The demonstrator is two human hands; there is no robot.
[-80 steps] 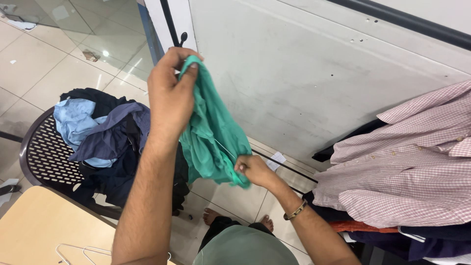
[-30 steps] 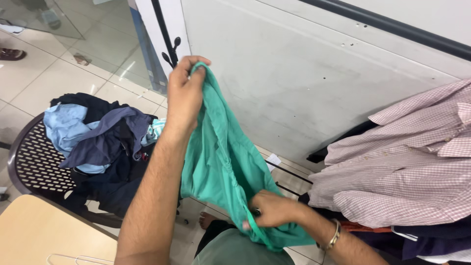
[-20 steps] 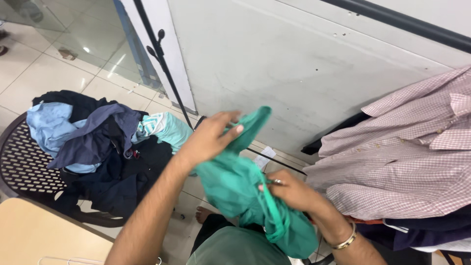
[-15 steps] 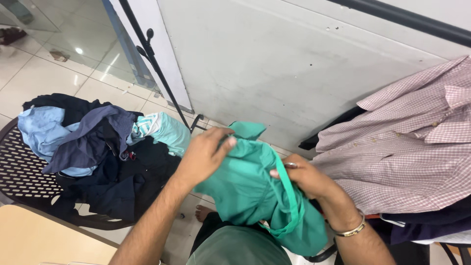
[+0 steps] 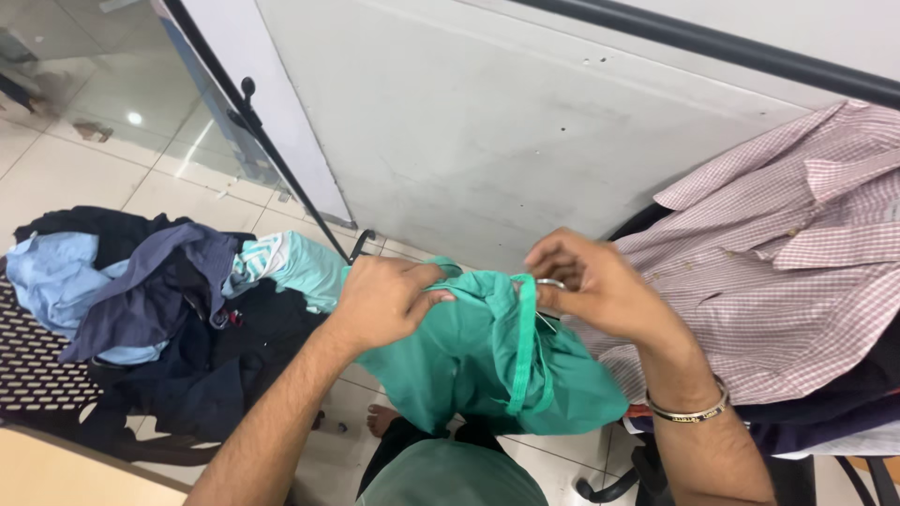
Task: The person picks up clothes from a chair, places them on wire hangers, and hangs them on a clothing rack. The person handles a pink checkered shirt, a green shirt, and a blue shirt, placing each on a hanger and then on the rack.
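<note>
I held the green shirt (image 5: pixel 487 356) bunched in front of my chest, my left hand (image 5: pixel 384 300) closed on its upper left edge and my right hand (image 5: pixel 600 286) pinching a fold at its top between thumb and fingers, a bangle (image 5: pixel 689 410) on that wrist. The pile of dark and blue clothes (image 5: pixel 150 300) lay on the chair (image 5: pixel 37 361) to my left. The pink checked shirt (image 5: pixel 778 272) lay just beside my right hand.

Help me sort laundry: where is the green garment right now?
In the head view, the green garment is at lower centre, held between the left hand and right hand, with the clothes pile to its left and the checked shirt to its right.
</note>
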